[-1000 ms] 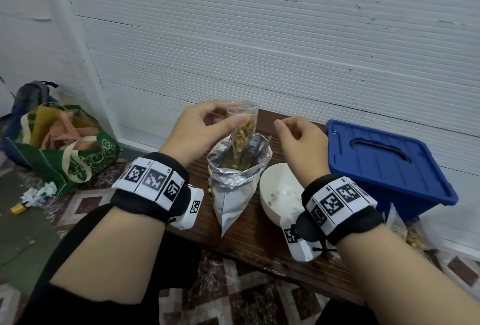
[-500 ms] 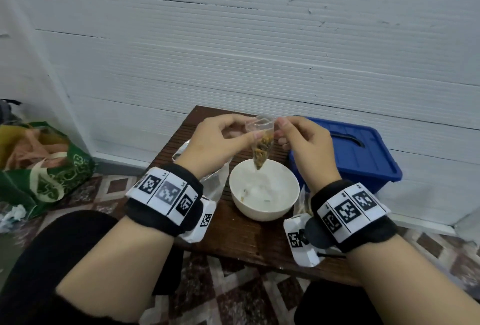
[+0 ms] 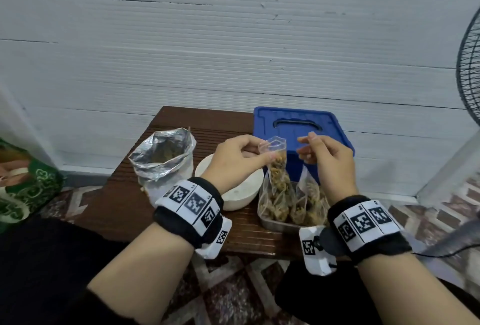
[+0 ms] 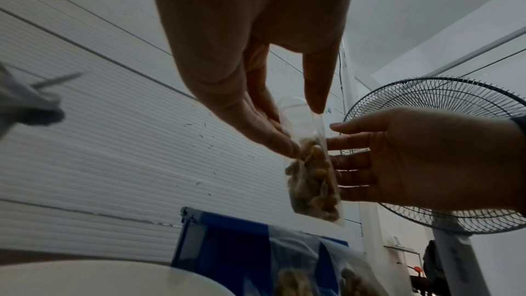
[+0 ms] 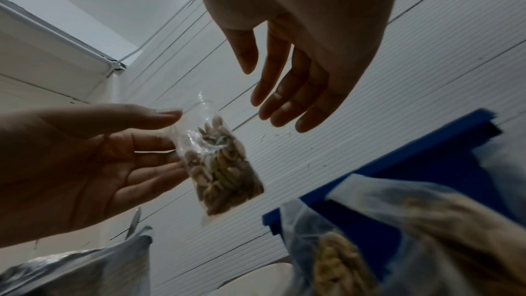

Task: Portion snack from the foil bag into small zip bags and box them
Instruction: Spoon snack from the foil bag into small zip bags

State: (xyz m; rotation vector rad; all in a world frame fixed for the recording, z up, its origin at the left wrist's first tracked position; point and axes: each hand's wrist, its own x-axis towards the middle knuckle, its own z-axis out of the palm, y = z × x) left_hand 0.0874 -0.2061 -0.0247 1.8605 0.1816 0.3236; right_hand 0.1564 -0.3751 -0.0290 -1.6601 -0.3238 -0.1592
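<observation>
The left hand (image 3: 233,161) sits at centre frame in the head view and pinches the upper part of a small zip bag (image 3: 278,169) between thumb and fingertips; the bag hangs upright below the pinch, its lower half filled with brown snack pieces. In the left wrist view the thumb and fingers (image 4: 273,138) close on the clear top section of the bag, above the contents. The right hand (image 3: 330,166) is just right of the bag, fingers relaxed and slightly spread, holding nothing; in the right wrist view its fingers (image 5: 287,98) stand apart from the bag with a visible gap. Directly below the hanging bag, a clear box (image 3: 275,223) at lower centre right holds several filled zip bags (image 3: 309,200) standing upright. A white bowl (image 3: 241,195) sits just left of the box, partly hidden by the left wrist. The foil bag (image 3: 163,163) stands open at centre left on the wooden table (image 3: 124,208). A blue bin (image 3: 298,127) with a lid handle sits behind the box. A fan (image 3: 470,65) occupies the right edge of the frame.
</observation>
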